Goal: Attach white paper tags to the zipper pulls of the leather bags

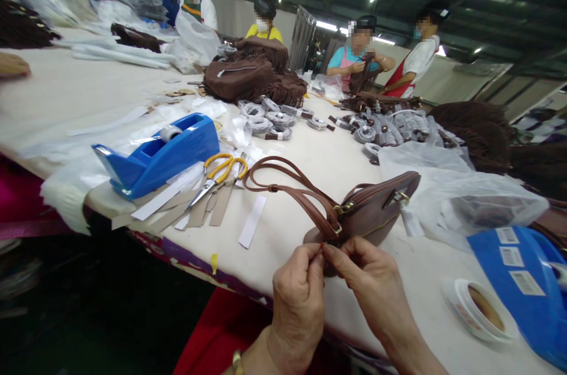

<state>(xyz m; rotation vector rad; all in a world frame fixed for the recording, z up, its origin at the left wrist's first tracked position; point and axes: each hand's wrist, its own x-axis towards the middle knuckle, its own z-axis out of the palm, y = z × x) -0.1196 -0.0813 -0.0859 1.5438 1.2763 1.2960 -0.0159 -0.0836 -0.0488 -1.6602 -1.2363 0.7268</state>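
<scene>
Left hand (296, 298) and right hand (376, 286): fingers pinched narrow, tips meeting on a tiny reddish piece (323, 247), too small to identify. Just beyond, on the pale tabletop (274, 251): smooth brown zippered handbag (376, 215), tilted, its flat strap (273, 188) looped leftward. Farther left: yellow-handled steel scissors (206, 187), glossy blue tape dispenser (186, 150).
</scene>
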